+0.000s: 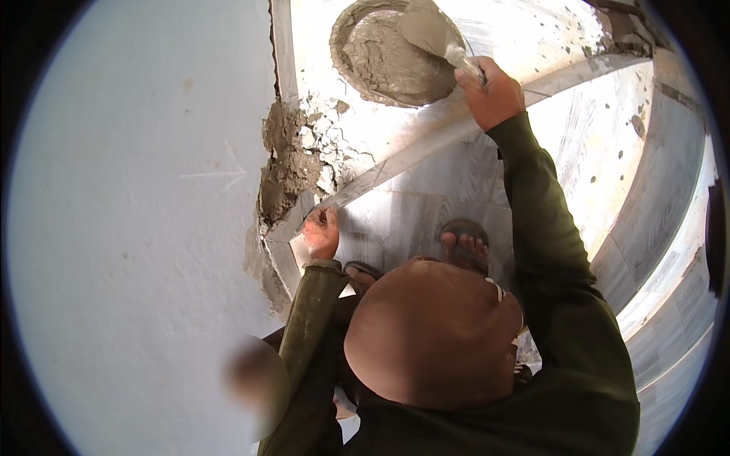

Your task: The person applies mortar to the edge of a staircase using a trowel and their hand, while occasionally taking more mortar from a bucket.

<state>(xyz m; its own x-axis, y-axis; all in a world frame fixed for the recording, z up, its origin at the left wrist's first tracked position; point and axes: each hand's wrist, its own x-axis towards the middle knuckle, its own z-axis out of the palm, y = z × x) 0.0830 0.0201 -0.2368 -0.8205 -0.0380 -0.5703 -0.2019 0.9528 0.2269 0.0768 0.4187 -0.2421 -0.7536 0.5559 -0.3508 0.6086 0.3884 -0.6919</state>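
My right hand (493, 95) grips a trowel (464, 61) by its handle, above a round basin (340, 59) of wet grey mortar (384, 53). The trowel's blade is coated in mortar and lies over the right side of the basin. My left hand (321, 232) is closed, its fingertips drawn together beside the near left end of a long grey tile strip (395, 163). Whether anything is pinched in those fingers cannot be made out. Just beyond the left hand, rough mortar (285, 167) fills a broken gap at the foot of the wall.
A pale blue-grey wall (137, 190) with a chalk arrow (217, 173) takes up the left. Broken crumbs (331, 148) lie beside the gap. Wood-patterned tiles (418, 197) lie under my sandalled feet (465, 243). Rubble (627, 30) is at the far right.
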